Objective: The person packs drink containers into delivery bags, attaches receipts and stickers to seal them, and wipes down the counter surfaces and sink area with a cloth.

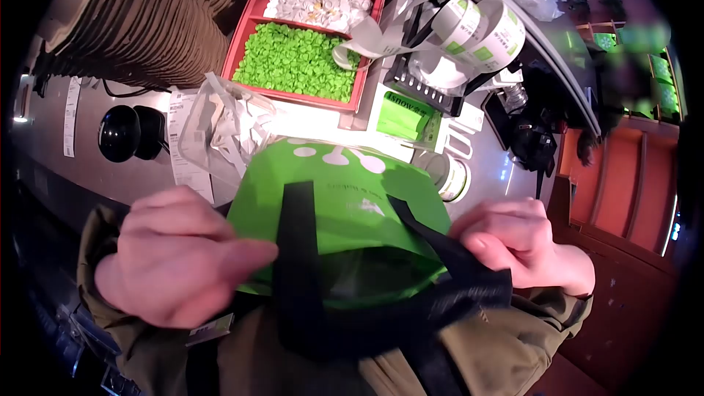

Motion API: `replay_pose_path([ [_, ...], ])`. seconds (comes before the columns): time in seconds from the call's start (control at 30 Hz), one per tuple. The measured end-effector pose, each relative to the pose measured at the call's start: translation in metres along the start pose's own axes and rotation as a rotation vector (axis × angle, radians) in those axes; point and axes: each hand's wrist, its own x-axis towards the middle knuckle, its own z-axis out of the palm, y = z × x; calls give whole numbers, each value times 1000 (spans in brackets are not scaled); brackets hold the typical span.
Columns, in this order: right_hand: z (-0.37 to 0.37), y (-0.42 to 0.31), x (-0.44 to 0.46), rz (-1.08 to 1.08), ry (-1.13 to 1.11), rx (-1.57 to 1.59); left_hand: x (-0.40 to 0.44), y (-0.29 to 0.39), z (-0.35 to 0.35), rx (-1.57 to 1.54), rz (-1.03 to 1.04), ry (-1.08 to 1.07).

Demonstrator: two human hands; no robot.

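Note:
A green bag (345,191) with white print and black strap handles (297,249) stands upright close to my body, its mouth partly open toward me. At its left side my left hand (183,257) is closed, with the thumb and fingers pinched against the bag's edge. My right hand (517,238) is curled closed at the bag's right edge, next to the right end of the handle. Clear plastic is faintly visible inside the bag, but its contents cannot be made out.
Behind the bag, a red tray (364,73) holds green and white small pieces. Label rolls (484,33) lie right of it. A clear container (202,128) with paper strips, a black round object (119,133) and stacked brown cardboard (147,22) are at the left.

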Motion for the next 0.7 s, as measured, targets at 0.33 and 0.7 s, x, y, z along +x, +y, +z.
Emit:
replay_pose_path([
  [0.33, -17, -9, 23, -43, -99, -60, 20, 66, 1, -267, -256, -301],
  [0.7, -18, -9, 25, -571, 59, -503, 73, 51, 78, -1243, -1017, 285],
])
